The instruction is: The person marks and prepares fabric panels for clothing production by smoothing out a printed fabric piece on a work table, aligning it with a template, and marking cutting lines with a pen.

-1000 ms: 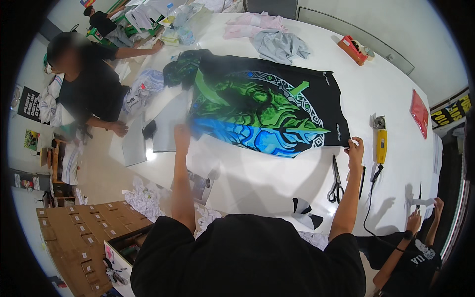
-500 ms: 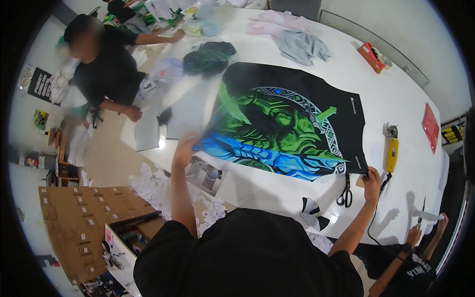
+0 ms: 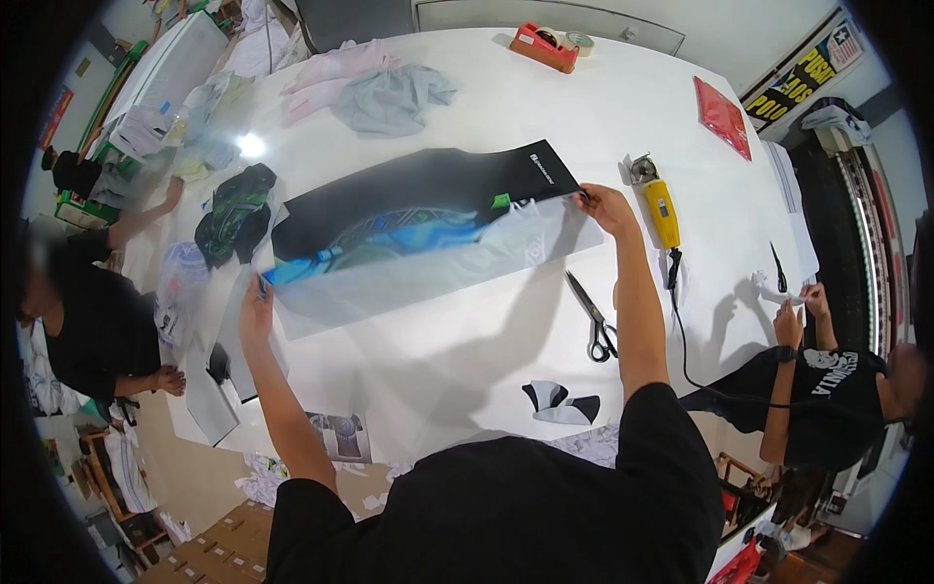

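A printed fabric panel (image 3: pixel 428 175), black with a blue and green design, lies on the white table before me. Its near part is raised and folded back toward the far side, so the pale reverse (image 3: pixel 379 292) shows. My left hand (image 3: pixel 256 307) pinches the panel's left corner. At the right end, my right hand (image 3: pixel 608 207) grips the other corner, its fingers closed on the cloth. Black-handled scissors (image 3: pixel 592 316) lie just nearer than my right hand. A yellow electric rotary cutter (image 3: pixel 662 209) with a black cord rests to that hand's right.
Dark green printed cloth (image 3: pixel 236 214) and grey cut pieces (image 3: pixel 209 399) lie left. Grey cloth (image 3: pixel 394 99), a red tape dispenser (image 3: pixel 545 47) and a red packet (image 3: pixel 723 117) are farther back. Small black-and-white pieces (image 3: pixel 561 404) sit near me. Co-workers stand left (image 3: pixel 92 311) and right (image 3: pixel 827 389).
The panel lay spread with its print facing up; both hands have lifted its near edge and carried it away from me, baring the pale reverse. The whole view has shifted toward the right.
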A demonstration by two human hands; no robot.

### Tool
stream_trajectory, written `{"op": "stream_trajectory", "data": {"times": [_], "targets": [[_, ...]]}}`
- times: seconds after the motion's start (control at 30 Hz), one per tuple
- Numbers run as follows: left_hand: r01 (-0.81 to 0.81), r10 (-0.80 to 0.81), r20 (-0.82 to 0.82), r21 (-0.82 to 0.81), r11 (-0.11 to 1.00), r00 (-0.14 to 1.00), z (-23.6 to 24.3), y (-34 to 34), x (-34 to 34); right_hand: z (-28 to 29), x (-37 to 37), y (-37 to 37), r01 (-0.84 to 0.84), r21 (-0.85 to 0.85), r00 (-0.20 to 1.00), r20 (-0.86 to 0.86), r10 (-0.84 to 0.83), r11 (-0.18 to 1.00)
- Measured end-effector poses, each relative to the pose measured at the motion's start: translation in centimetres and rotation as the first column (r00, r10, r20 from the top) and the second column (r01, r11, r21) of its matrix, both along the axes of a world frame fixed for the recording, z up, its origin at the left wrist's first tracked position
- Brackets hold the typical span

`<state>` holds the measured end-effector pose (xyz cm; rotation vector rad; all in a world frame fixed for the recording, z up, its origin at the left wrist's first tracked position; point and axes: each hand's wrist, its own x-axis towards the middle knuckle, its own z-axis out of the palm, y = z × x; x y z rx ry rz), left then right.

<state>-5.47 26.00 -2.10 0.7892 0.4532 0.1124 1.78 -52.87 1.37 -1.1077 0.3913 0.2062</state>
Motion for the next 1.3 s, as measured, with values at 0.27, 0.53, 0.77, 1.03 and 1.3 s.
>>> {"op": "stream_trajectory", "data": {"times": [0.27,0.53,0.77,1.03,1.3], "targets": [[-0.110,0.111,-0.006,-0.195,0.975,0.994,-4.8,4.0,11.2,-4.0,13.4,3.1,0.044,0.118,0.980,-0.196,-0.021,0.992],[-0.273,0.219,-0.170,-0.448,0.851,0.961,-1.4,2.2,12.3,-3.5,16.5,6.0,0.201,0.055,0.945,-0.273,-0.178,0.978],[-0.095,0.072,0.114,0.207,0.974,0.991,-0.8,0.5,8.0,-2.5,12.6,4.5,0.208,-0.245,0.976,-0.004,-0.216,0.947],[0.303,0.457,-0.255,0.952,-0.034,0.852,-5.6,-1.5,-5.8,-6.2,-1.1,0.7,0.023,-0.999,0.998,0.025,-0.056,-0.042],[0.368,0.440,-0.218,0.883,-0.292,0.871,-5.3,-4.8,-5.8,-8.1,-1.1,0.5,0.028,-0.987,0.999,0.024,-0.026,0.158]]}}
